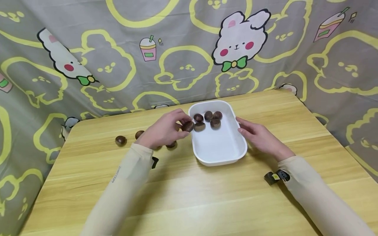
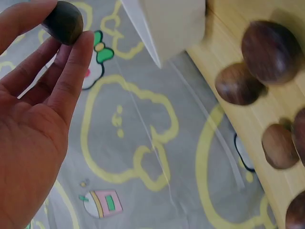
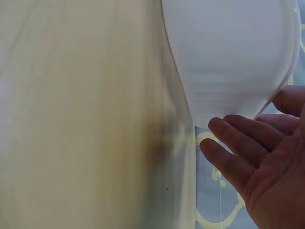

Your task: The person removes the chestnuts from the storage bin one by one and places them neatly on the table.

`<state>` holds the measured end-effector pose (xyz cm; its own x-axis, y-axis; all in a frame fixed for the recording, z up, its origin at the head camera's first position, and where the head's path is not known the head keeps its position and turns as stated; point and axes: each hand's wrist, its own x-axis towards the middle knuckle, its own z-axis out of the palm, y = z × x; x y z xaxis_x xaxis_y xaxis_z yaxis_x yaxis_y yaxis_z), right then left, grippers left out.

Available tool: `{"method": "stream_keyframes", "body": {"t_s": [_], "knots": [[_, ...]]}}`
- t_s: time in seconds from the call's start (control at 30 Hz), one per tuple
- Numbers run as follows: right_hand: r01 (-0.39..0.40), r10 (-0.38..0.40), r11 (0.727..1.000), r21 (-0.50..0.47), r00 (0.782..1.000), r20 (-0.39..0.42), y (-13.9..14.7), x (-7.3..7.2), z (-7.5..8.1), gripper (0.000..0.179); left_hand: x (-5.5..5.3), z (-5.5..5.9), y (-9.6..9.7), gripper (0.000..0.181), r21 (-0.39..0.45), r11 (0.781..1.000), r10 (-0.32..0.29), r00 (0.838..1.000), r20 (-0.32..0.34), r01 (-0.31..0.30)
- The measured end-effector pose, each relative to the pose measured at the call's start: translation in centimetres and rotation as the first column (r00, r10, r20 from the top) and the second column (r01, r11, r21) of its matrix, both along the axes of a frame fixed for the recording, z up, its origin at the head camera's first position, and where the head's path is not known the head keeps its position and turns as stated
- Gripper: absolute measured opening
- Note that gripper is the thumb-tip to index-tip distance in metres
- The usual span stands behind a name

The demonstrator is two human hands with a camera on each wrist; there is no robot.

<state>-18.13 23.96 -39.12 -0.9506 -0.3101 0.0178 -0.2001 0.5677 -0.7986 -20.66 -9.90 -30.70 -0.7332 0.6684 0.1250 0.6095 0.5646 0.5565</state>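
My left hand (image 1: 165,128) pinches a brown chestnut (image 1: 187,126) between thumb and fingertips at the left rim of a white rectangular container (image 1: 218,144). In the left wrist view the held chestnut (image 2: 66,23) sits at the tips of the fingers. Several chestnuts lie inside the container, grouped toward its far end; one of them (image 1: 215,123) is nearest the middle. My right hand (image 1: 262,137) touches the container's right side, its fingers fairly straight. In the right wrist view those fingers (image 3: 238,140) are against the outer wall.
More chestnuts lie on the wooden table (image 1: 206,200) left of the container, one (image 1: 120,141) farthest out and others partly hidden by my left hand. A grey curtain (image 1: 183,32) with yellow cartoon outlines hangs behind the table's far edge.
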Motion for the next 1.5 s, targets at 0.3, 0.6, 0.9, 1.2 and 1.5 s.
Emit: {"method": "stream_keyframes", "body": {"t_s": [0.3, 0.6, 0.9, 1.2, 1.5], "knots": [[0.005, -0.005, 1.0, 0.018, 1.0, 0.013, 0.1, 0.0, -0.1, 0.055, 1.0, 0.0, -3.4, 0.031, 0.021, 0.996, 0.089, 0.994, 0.06, -0.09], [0.0, 0.0, 1.0, 0.026, 1.0, 0.013, 0.1, 0.0, -0.1, 0.055, 1.4, 0.4, -8.4, 0.029, 0.044, 0.982, 0.182, 0.981, 0.06, -0.185], [0.004, -0.004, 0.999, 0.035, 1.0, 0.006, 0.0, 0.1, 0.1, 0.056, 2.3, 0.1, -11.7, 0.027, -0.012, 0.973, 0.233, 0.972, 0.044, -0.232], [-0.009, 0.01, 0.999, 0.052, 1.0, -0.019, -0.2, -0.1, 0.1, 0.055, 4.0, -1.2, -14.9, 0.029, -0.032, 0.952, 0.305, 0.952, 0.027, -0.304], [-0.013, 0.014, 0.999, 0.048, 1.0, -0.026, 0.0, -0.1, 0.1, 0.055, 4.6, -2.1, -16.5, 0.031, -0.062, 0.938, 0.344, 0.937, 0.064, -0.341]]}}
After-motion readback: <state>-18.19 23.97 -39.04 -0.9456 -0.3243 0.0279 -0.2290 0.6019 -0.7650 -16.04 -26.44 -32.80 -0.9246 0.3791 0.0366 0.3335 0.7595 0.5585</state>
